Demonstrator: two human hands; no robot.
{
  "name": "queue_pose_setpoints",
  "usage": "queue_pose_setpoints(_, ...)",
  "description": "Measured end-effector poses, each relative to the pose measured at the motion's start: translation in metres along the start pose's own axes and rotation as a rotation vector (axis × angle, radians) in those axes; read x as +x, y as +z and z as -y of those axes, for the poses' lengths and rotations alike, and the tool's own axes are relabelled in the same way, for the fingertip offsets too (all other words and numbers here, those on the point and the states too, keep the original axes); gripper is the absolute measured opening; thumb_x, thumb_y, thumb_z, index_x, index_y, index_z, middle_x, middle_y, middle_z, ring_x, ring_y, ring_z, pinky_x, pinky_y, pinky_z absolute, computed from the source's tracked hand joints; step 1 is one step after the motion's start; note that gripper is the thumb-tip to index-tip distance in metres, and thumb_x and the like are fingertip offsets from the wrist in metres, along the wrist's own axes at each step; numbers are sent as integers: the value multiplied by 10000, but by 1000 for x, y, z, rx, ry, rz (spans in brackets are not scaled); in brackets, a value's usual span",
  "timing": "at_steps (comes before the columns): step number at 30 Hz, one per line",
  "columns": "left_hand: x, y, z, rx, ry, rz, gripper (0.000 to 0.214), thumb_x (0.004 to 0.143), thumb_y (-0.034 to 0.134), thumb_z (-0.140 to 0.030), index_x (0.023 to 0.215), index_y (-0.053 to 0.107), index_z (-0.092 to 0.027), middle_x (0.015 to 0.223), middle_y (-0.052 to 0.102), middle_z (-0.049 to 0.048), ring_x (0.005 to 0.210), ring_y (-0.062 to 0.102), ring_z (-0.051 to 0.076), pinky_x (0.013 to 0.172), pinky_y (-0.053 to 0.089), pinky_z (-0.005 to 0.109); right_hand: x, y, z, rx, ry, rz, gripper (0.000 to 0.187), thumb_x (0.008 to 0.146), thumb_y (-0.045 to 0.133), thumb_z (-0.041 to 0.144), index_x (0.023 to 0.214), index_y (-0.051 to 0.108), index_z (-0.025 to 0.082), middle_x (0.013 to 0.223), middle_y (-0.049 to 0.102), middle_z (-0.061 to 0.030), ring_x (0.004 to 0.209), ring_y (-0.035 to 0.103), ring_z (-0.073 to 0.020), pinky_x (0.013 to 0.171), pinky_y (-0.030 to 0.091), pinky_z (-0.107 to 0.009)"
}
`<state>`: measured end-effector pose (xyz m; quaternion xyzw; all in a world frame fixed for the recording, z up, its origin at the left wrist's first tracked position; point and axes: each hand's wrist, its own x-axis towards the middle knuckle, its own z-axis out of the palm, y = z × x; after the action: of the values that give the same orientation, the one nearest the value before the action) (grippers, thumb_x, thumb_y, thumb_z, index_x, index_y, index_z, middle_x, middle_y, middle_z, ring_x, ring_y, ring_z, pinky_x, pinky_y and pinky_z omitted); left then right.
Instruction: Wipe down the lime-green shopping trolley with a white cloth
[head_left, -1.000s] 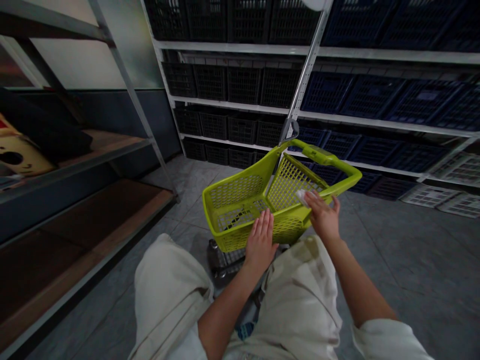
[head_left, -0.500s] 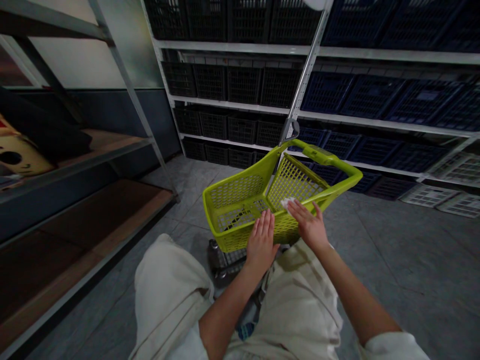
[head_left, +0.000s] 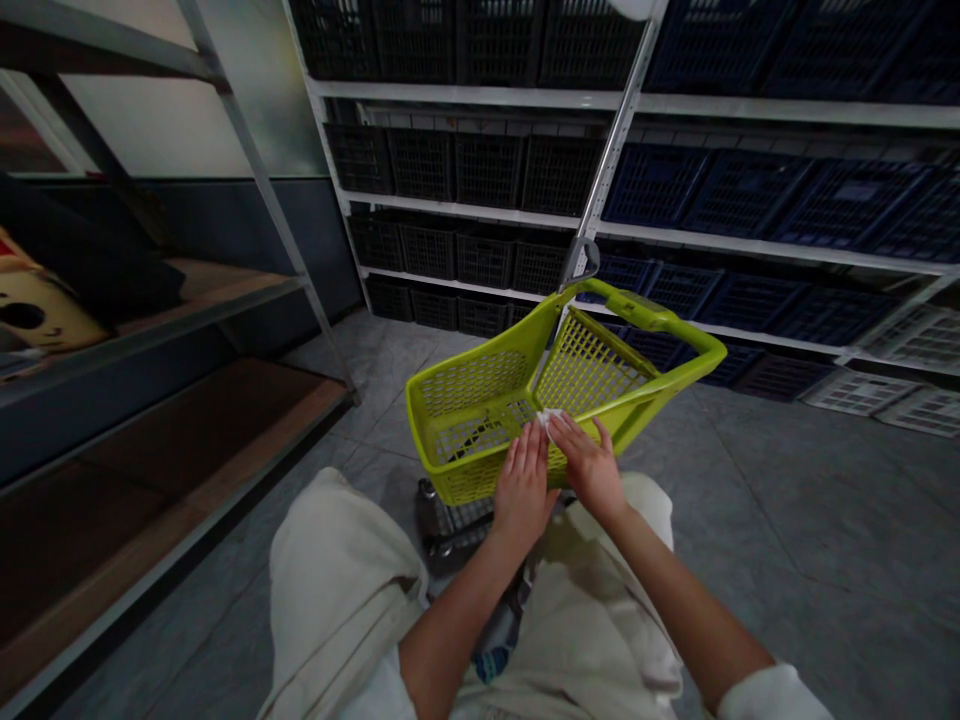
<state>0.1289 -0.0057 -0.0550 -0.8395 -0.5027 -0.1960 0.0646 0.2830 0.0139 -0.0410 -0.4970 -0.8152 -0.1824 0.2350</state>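
Steel shelving [head_left: 465, 95] fills the upper part of the frame, stacked with black crates [head_left: 487, 170] toward the left and navy crates [head_left: 750, 190] toward the right, above a grey tile floor [head_left: 787, 520]. At the left edge, a metal shelf with wooden boards [head_left: 172, 450] carries a yellow object [head_left: 37, 310], only partly in view. Just below centre, a lime-green shopping basket [head_left: 472, 382] sits on a wheeled cart frame [head_left: 442, 520]. A chrome pole [head_left: 615, 130] rises from its far corner, and a green handle [head_left: 660, 325] runs along its far right side. Your cream clothing [head_left: 337, 590] fills the bottom of the frame.

Your right hand [head_left: 589, 465] rests on the basket's near rim, fingers extended rather than clenched, with a crumpled white tissue [head_left: 548, 421] at the fingertips. This view doesn't settle whether it is pinched or only pressed. Your left hand [head_left: 523, 482] lies open, palm against the near wall, gripping nothing. The tissue sits on the rim, up and to the right of your left fingertips and just beside them, while your right hand touches it and is the nearer. The rim runs from lower left to upper right; the tissue is too crumpled to show a long axis.
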Motion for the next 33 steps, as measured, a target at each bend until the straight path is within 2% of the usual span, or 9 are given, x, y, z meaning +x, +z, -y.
queue_pose_setpoints(3,-1,-1,2,12,-11,11,935,892,626,-444,1582,150,-30,1679,125,172,1558,145,266,1264,221,414,2,-12,-31,-38,11,3,677,770,430,-9,1384,552,249,1405,632,-49,1350,544,-195,1234,105,-505)
queue_pose_setpoints(8,-1,-1,2,22,1,-8,968,883,638,-481,1582,147,-26,1679,122,168,1558,144,272,1264,222,411,2,-30,-93,-210,214,-148,633,753,466,20,1330,594,247,1355,669,-62,1331,562,-238,1221,69,-572)
queue_pose_setpoints(12,-1,1,0,-2,2,-27,968,875,646,-476,1580,161,-25,1674,128,178,1556,148,281,1258,238,424,-1,-16,-62,-194,228,-130,687,732,461,6,1375,559,226,1391,642,-75,1361,533,-233,1231,94,-534)
queue_pose_setpoints(17,-2,0,1,-12,2,-10,916,886,625,-434,1574,184,-21,1671,150,182,1554,154,284,1255,242,441,-4,1,4,-10,35,-34,692,776,421,-6,1422,516,223,1438,602,-72,1394,497,-199,1232,143,-464)
queue_pose_setpoints(19,-2,0,2,-7,1,-4,923,886,624,-436,1578,171,-26,1673,149,176,1555,153,279,1257,238,431,-3,-4,0,-3,0,-10,689,771,421,-12,1408,529,227,1432,609,-62,1380,512,-195,1237,127,-471)
queue_pose_setpoints(21,-2,2,3,0,0,-8,971,878,634,-452,1588,120,-34,1676,142,173,1558,145,270,1258,240,425,-1,-13,-25,-50,29,-13,685,763,430,-13,1383,552,251,1403,634,-45,1356,537,-199,1241,87,-507)
queue_pose_setpoints(26,-1,5,2,16,10,-32,1041,864,653,-490,1595,61,-43,1677,134,171,1561,125,269,1261,235,427,5,-28,-95,-213,265,-164,604,762,470,21,1297,612,262,1323,688,-65,1356,533,-277,1186,-18,-677)
queue_pose_setpoints(29,0,5,-1,14,7,-34,1004,875,636,-501,1589,108,-33,1678,126,172,1561,127,271,1262,226,421,8,-19,-82,-207,295,-181,604,767,467,15,1310,599,244,1335,679,-77,1348,542,-278,1190,-40,-667)
queue_pose_setpoints(33,-1,5,-2,-18,-8,-54,949,911,572,-527,1587,129,-29,1678,127,171,1561,128,273,1258,242,430,5,1,-23,-86,127,-85,661,777,451,8,1392,539,232,1396,638,-67,1369,524,-226,1242,55,-537)
